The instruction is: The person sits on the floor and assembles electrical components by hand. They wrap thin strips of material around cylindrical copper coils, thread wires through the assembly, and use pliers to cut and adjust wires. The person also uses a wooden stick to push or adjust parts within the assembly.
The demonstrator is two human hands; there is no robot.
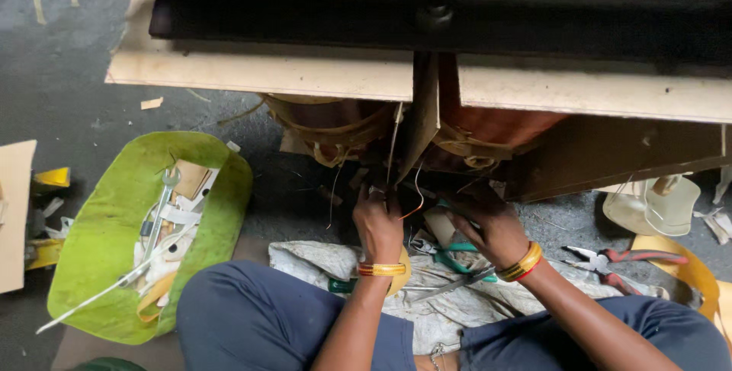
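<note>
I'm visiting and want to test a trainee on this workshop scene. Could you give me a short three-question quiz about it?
1. True or false: both hands reach under the copper-coloured coils.
2. What lies in the green basin: A) a spanner, B) a hammer, C) a cup?
3. What tool lies on the floor by the person's right side?

Key:
1. True: left hand and right hand are at the wires below the coils.
2. A, the spanner.
3. Red-handled pliers.

One head-worn camera looks steeply down, close over both hands and lap.
</note>
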